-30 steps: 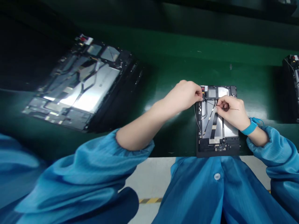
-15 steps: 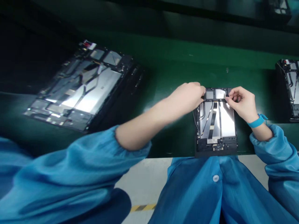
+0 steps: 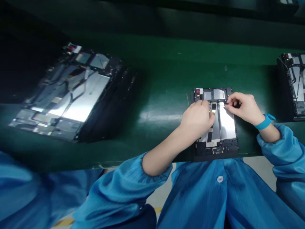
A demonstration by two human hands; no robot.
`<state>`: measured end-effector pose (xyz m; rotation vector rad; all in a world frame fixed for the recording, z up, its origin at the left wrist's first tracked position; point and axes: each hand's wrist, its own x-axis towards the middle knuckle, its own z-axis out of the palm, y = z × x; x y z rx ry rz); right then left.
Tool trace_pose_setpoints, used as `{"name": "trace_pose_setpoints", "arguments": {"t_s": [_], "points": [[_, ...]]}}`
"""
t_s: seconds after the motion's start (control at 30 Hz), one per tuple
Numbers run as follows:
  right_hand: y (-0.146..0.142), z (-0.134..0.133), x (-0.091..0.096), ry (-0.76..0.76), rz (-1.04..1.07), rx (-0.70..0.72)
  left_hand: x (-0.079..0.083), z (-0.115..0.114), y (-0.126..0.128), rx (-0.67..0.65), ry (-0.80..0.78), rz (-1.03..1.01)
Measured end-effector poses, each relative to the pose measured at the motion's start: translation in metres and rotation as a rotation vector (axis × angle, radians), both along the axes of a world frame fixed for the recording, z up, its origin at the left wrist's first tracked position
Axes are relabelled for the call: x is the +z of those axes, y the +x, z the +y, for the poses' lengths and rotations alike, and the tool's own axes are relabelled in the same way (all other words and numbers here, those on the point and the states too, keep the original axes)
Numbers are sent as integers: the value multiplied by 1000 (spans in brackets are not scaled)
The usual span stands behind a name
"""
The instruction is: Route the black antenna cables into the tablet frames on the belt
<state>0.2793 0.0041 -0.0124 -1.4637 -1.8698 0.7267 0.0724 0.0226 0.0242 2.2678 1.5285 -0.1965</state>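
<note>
Curling inward, left hand and right hand touch the tablet chassis.

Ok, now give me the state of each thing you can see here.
Tablet chassis: open, foil panels and ribbon strips exposed
Left hand: on the chassis, over its ribbon strips
Right hand: fingertips at the chassis's upper part
Wrist strap: fastened on the right wrist
Second tablet chassis: open, lying on the green bench

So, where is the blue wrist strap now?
In the head view, the blue wrist strap is on the person's right wrist, between the right hand and the blue sleeve cuff, to the right of the open tablet.
</note>
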Motion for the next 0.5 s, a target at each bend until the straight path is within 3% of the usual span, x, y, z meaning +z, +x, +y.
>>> {"name": "trace_pose_setpoints", "arguments": {"t_s": [0.2, 0.37, 0.5], "points": [[6, -1, -13, -147, 270, -205, -2, 1, 3, 22, 39, 36], [6, 2, -15, -172, 321, -244, -4, 6, 6, 13, 60, 65], [5, 3, -14, -191, 338, -241, -3, 6, 4, 56, -9, -51]]}}
